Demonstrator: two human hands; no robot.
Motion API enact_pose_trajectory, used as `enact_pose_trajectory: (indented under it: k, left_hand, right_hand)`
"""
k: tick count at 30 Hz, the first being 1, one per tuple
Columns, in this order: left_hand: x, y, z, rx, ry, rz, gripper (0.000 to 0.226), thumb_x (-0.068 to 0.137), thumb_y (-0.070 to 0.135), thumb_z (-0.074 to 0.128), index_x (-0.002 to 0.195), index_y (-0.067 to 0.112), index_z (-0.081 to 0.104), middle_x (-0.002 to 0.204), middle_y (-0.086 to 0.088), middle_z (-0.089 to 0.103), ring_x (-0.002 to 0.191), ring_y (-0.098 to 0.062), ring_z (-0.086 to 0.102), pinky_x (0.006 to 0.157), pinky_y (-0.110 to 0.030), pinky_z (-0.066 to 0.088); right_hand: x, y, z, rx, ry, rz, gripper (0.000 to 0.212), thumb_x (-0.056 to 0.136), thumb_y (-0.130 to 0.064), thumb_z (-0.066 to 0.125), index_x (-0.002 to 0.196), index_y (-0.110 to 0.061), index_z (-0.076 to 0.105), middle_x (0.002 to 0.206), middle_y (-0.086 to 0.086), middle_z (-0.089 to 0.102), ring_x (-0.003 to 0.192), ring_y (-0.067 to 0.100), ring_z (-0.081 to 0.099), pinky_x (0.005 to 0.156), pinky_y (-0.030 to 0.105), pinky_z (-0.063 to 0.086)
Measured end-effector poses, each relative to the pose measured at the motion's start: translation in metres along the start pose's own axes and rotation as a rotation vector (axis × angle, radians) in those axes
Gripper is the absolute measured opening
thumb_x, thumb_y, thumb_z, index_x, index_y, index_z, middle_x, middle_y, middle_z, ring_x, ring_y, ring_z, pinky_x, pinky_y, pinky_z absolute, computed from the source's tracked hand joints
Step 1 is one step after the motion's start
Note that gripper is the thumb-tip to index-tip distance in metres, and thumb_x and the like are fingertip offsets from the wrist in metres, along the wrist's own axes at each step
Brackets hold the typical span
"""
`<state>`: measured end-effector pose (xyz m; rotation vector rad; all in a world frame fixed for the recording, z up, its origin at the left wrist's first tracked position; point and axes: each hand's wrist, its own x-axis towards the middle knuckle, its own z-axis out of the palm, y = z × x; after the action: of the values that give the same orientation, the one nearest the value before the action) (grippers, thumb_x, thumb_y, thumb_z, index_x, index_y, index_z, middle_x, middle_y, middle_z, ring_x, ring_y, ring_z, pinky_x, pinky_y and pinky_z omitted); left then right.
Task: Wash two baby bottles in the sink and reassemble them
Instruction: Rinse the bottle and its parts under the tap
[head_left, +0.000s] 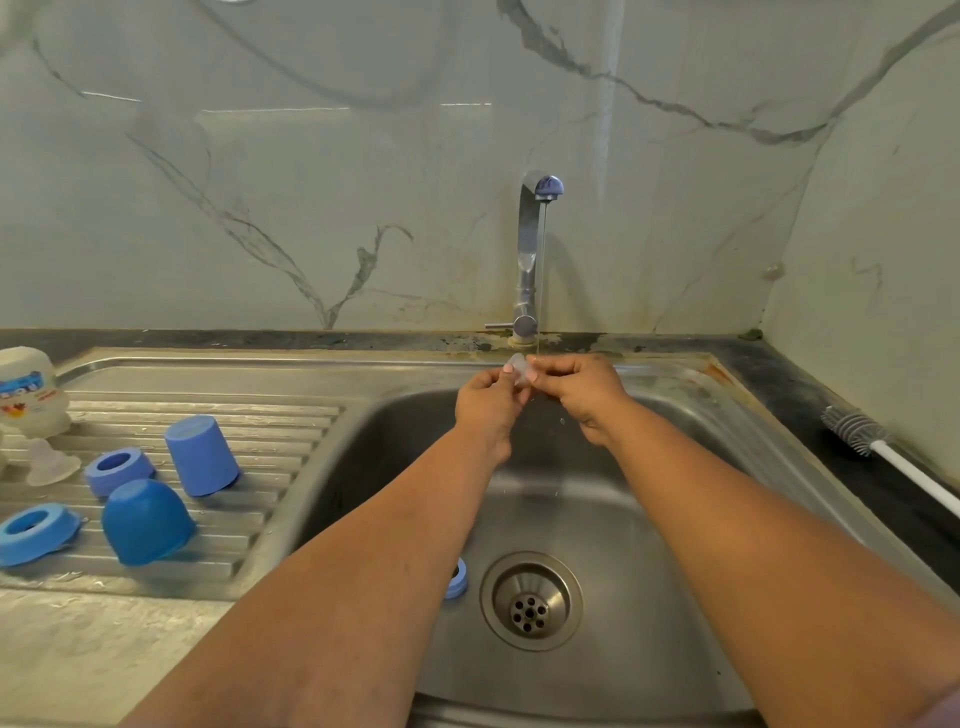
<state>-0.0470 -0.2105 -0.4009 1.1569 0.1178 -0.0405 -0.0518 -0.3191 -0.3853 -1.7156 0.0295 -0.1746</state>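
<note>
The steel sink (649, 519) fills the middle, and the left forearm hides most of a blue ring (457, 578) lying near the drain. On the draining board (208, 405) stand an upturned bottle (31, 395), cut off at the edge, two blue caps (148, 522), two blue rings (117, 470) and a clear teat (49, 462). A bottle brush (857, 431) lies on the dark surface (810, 395) at the right. Under the thin water stream from the tap (530, 249), the left hand (488, 402) and right hand (584, 387) both pinch a small clear teat (521, 368), hard to make out.
</note>
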Motion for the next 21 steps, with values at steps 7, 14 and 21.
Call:
enact_pose_trajectory:
  k: [7,14,21]
  left_hand:
    - [-0.008,0.001,0.005,0.010,-0.078,-0.007,0.031,0.089,0.003,0.066,0.118,0.005,0.055,0.099,-0.010,0.067,0.091,-0.018,0.066,0.096,-0.033,0.050]
    - [-0.009,0.005,0.003,0.212,-0.151,0.121,0.041,0.084,-0.003,0.069,0.122,0.008,0.057,0.111,-0.010,0.067,0.092,-0.010,0.063,0.073,-0.012,0.049]
    - [-0.003,0.005,0.002,0.224,-0.076,0.189,0.034,0.082,-0.005,0.071,0.108,0.014,0.058,0.097,-0.006,0.068,0.088,-0.014,0.063,0.082,-0.022,0.050]
  right_hand:
    - [-0.011,0.000,-0.025,-0.303,0.105,-0.037,0.021,0.072,-0.011,0.084,0.091,-0.011,0.076,0.084,0.001,0.073,0.079,0.011,0.068,0.066,0.018,0.051]
    - [-0.022,0.001,-0.021,-0.225,0.145,-0.082,0.019,0.083,-0.008,0.074,0.102,-0.013,0.075,0.093,0.002,0.073,0.088,0.011,0.066,0.079,0.020,0.049]
    - [-0.022,-0.004,-0.014,-0.488,0.221,-0.229,0.031,0.092,-0.004,0.058,0.117,-0.017,0.070,0.114,0.003,0.071,0.099,0.014,0.062,0.084,0.014,0.041]
